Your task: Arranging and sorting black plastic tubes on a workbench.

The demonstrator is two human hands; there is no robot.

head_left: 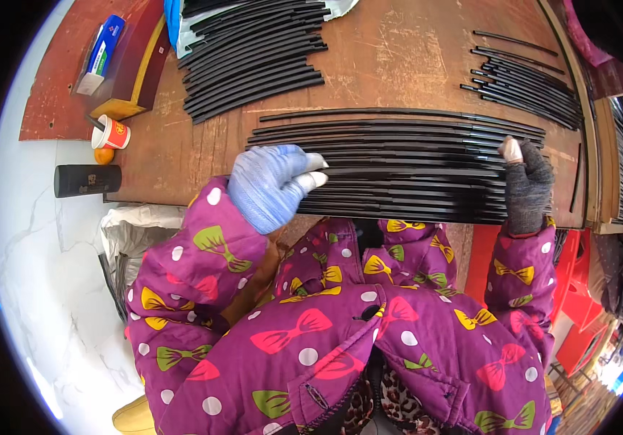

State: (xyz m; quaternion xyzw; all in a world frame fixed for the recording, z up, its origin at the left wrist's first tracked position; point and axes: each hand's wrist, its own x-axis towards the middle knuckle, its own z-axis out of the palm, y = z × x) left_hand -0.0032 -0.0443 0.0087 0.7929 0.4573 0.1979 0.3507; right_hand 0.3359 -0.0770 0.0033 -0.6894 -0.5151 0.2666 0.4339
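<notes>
A wide row of thin, glossy black rods (413, 156) lies side by side along the table's near edge. Many show a step in thickness partway along. My left hand (271, 181), in a light blue knitted glove with white-covered fingertips, is closed at the row's left part; a rod runs rightward from between its fingertips. Over the right ends, my right hand (529, 181) is curled closed in a dark grey glove, its thumb wrapped in something white. Its fingertips are hidden, pressed against the rods.
Thicker black rods (253, 58) are piled at the far left of the brown table (398, 58), shorter ones (522, 87) at the far right. Along the left stand a wooden box (129, 65), a blue-and-white carton (101, 54), a red-and-white paper cup (112, 134) and a black case (87, 180).
</notes>
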